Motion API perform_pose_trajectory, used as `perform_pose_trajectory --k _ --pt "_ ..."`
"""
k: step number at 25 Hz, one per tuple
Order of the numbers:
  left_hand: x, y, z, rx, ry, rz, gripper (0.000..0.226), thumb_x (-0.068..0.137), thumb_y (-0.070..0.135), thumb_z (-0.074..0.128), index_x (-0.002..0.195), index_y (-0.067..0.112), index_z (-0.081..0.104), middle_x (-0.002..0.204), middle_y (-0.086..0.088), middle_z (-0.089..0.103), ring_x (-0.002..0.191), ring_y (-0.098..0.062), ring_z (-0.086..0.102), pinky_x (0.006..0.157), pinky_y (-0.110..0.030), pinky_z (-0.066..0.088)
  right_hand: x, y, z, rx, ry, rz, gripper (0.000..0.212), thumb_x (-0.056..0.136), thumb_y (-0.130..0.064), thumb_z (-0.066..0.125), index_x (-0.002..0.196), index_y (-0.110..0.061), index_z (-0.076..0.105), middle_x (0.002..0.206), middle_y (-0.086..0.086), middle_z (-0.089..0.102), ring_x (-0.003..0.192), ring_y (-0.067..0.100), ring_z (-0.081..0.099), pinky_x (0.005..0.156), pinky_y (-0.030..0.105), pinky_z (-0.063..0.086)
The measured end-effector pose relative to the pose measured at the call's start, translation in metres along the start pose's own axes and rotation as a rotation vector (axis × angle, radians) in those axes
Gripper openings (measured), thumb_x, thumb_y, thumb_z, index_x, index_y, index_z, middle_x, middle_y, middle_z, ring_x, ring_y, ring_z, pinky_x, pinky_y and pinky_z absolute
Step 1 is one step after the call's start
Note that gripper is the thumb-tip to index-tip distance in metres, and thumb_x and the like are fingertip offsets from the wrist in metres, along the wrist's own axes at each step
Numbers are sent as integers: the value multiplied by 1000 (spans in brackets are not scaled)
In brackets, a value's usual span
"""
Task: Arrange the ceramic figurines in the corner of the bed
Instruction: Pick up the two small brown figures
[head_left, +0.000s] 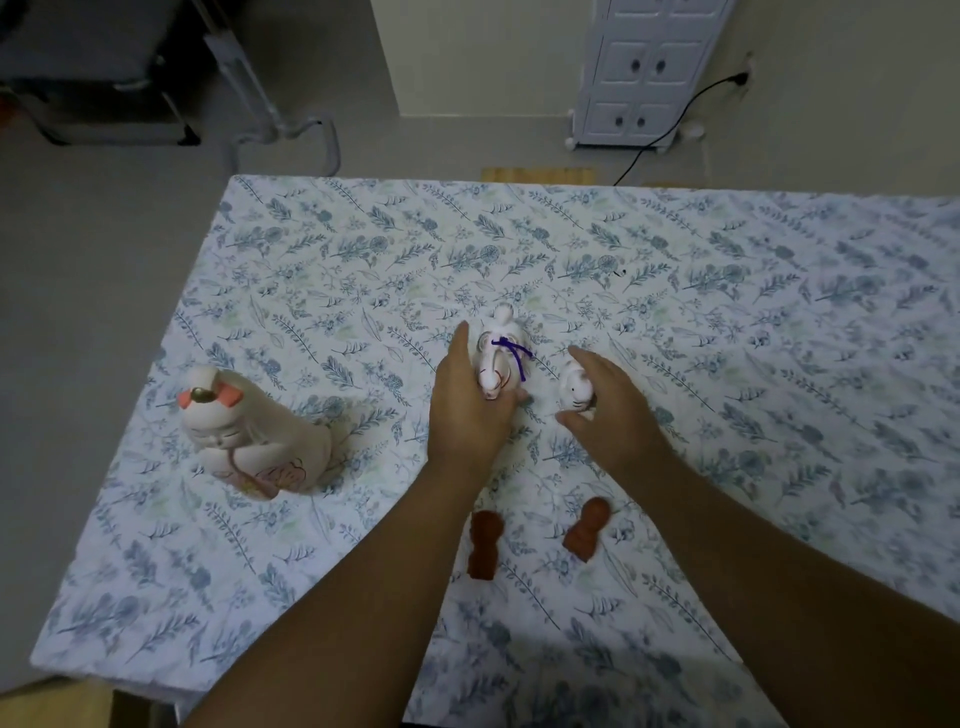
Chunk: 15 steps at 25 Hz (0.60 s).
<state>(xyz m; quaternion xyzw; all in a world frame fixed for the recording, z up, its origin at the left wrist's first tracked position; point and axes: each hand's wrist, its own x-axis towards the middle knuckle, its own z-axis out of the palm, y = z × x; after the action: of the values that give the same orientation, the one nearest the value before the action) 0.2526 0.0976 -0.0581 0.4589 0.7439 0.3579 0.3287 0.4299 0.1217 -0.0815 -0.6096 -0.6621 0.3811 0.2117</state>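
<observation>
On the floral bed sheet (675, 270) stand several ceramic figurines. A large cream cat figurine (254, 441) with pink ears stands at the left. My left hand (467, 405) wraps around a white figurine with a purple cord (501, 358) in the middle of the bed. Just to its right, my right hand (608, 405) curls around a small round white figurine (574, 389). Two small reddish-brown figurines (484, 551) (587, 527) stand nearer to me, between my forearms.
The bed's far-left corner (244, 187) borders a grey floor. A metal-framed chair (156, 78) stands at the far left. A white cabinet (644, 73) and a black cable (670, 130) are beyond the far edge. A wooden board (537, 174) lies by that edge.
</observation>
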Motion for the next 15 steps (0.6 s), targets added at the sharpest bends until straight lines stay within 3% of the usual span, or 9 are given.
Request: perform_pose_trajectory --k 2,3,4,6,9,12,15 --pt "-16 -6 -12 16 21 2 90 76 34 85 150 23 35 134 5 46 112 1 44 81 -3 41 -15 -2 -4 61 43 45 85 83 -9 82 154 -24 37 141 2 49 124 11 48 99 21 42" --pt "-26 -13 -17 56 12 3 82 77 37 84 145 21 41 133 2 49 112 -5 49 87 -11 45 -25 -2 -5 57 91 91 82 84 -15 81 153 -26 37 142 4 47 128 16 47 100 29 42" --pt "-39 -21 -22 94 -19 -22 74 78 39 82 140 21 47 128 0 52 110 -11 53 87 -19 49 -36 -1 -5 33 137 146 76 85 -22 79 150 -27 40 142 7 46 129 21 47 98 35 45" --pt "-66 -39 -31 125 -120 -128 59 78 43 80 128 24 56 117 1 57 98 -9 58 74 -16 47 -62 1 -4 -13 170 248 62 86 -34 76 140 -27 47 135 10 47 124 27 51 90 40 51" --pt "-103 -62 -41 136 -270 -210 47 76 44 80 114 24 62 96 9 62 79 3 60 55 -5 41 -102 7 5 -32 135 364 57 82 -40 78 130 -26 51 128 10 47 113 25 53 83 40 53" --pt "-122 -73 -42 115 -343 -233 38 75 42 82 106 29 62 91 16 66 75 14 59 54 0 41 -129 13 18 7 65 455 59 79 -38 83 127 -23 53 122 8 50 104 24 57 80 37 54" --pt "-124 -73 -39 52 -306 -261 29 77 32 82 99 27 63 93 12 67 78 6 62 58 -6 43 -139 13 26 92 53 475 43 79 -31 85 113 -25 61 103 1 60 84 14 63 62 23 48"
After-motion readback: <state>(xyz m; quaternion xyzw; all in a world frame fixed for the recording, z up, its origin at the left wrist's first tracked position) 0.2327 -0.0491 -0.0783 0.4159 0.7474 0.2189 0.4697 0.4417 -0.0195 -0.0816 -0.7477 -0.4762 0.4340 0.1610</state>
